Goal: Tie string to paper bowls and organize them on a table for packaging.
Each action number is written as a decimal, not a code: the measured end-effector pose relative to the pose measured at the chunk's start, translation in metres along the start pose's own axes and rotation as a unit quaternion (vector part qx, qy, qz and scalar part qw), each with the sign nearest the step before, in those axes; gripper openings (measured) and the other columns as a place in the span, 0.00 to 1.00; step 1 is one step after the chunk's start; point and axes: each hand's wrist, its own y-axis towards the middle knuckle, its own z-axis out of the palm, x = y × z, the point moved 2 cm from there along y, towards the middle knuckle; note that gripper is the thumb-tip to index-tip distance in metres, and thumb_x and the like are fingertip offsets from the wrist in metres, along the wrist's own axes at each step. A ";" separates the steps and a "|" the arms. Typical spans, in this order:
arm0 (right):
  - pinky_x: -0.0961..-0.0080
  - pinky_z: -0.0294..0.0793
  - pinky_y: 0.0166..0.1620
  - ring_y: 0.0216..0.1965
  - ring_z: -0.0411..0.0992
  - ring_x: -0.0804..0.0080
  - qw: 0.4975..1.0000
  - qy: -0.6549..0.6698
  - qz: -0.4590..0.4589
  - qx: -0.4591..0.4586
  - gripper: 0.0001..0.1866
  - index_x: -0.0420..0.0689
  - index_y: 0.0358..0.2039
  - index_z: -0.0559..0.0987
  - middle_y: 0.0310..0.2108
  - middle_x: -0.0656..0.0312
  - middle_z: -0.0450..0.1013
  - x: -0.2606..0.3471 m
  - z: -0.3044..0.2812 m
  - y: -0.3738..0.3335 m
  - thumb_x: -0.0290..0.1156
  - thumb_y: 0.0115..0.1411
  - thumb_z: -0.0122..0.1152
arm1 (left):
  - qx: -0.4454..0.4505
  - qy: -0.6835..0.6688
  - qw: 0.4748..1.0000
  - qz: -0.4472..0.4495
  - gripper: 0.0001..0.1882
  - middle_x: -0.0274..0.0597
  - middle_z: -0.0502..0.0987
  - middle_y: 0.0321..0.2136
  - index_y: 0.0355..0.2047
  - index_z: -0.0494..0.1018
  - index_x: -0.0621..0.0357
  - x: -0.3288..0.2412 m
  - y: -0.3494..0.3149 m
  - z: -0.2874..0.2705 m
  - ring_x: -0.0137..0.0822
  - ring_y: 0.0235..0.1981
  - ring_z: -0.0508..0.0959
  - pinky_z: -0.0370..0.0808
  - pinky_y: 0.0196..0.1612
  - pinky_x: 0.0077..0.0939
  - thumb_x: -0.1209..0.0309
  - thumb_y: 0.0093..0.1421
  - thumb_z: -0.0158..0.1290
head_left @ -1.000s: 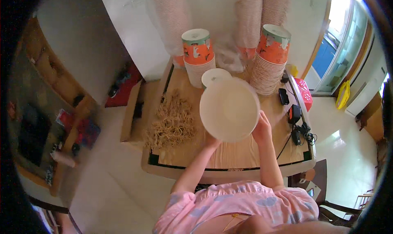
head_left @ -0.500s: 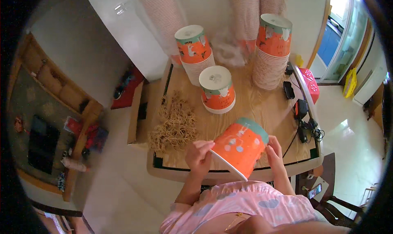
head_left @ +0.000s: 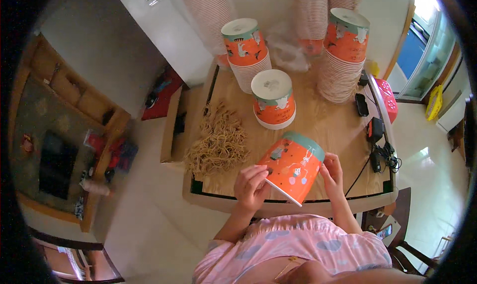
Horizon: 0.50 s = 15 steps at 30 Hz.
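Orange paper bucket (head_left: 294,166) with a green band is held tilted between both hands over the near edge of the wooden table (head_left: 343,130), its long axis running from the white rim near-left up to the closed base far-right. Left hand (head_left: 251,184) pinches the rim side, fingers curled on it; right hand (head_left: 332,172) cups the far-right wall. Both forearms rise from the near edge, equally close.

The wooden table (head_left: 343,130) bore stacked orange paper buckets (head_left: 274,101), a heap of rubber bands (head_left: 218,144) and black chargers (head_left: 373,131).
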 end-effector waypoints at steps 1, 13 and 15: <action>0.79 0.62 0.46 0.43 0.63 0.78 1.000 0.005 -0.006 0.000 0.14 0.42 0.45 0.64 0.41 0.65 0.66 -0.002 -0.002 -0.001 0.26 0.59 0.51 | -0.015 -0.023 0.999 -0.024 0.17 0.43 0.74 0.36 0.37 0.71 0.57 0.003 -0.002 0.002 0.41 0.35 0.75 0.74 0.36 0.31 0.76 0.45 0.60; 0.81 0.61 0.45 0.41 0.62 0.80 0.998 0.033 0.031 0.033 0.12 0.44 0.43 0.64 0.39 0.66 0.64 -0.023 -0.011 -0.006 0.29 0.59 0.51 | -0.024 -0.027 0.999 0.005 0.17 0.47 0.72 0.39 0.36 0.69 0.56 0.005 -0.012 0.015 0.43 0.37 0.74 0.73 0.36 0.33 0.77 0.45 0.60; 0.78 0.60 0.50 0.46 0.62 0.78 0.995 -0.008 0.077 0.056 0.15 0.43 0.46 0.63 0.42 0.64 0.64 -0.028 -0.007 -0.010 0.28 0.59 0.51 | -0.034 -0.023 0.999 0.005 0.17 0.46 0.72 0.39 0.37 0.69 0.56 0.003 -0.011 0.015 0.43 0.37 0.74 0.72 0.36 0.34 0.77 0.46 0.60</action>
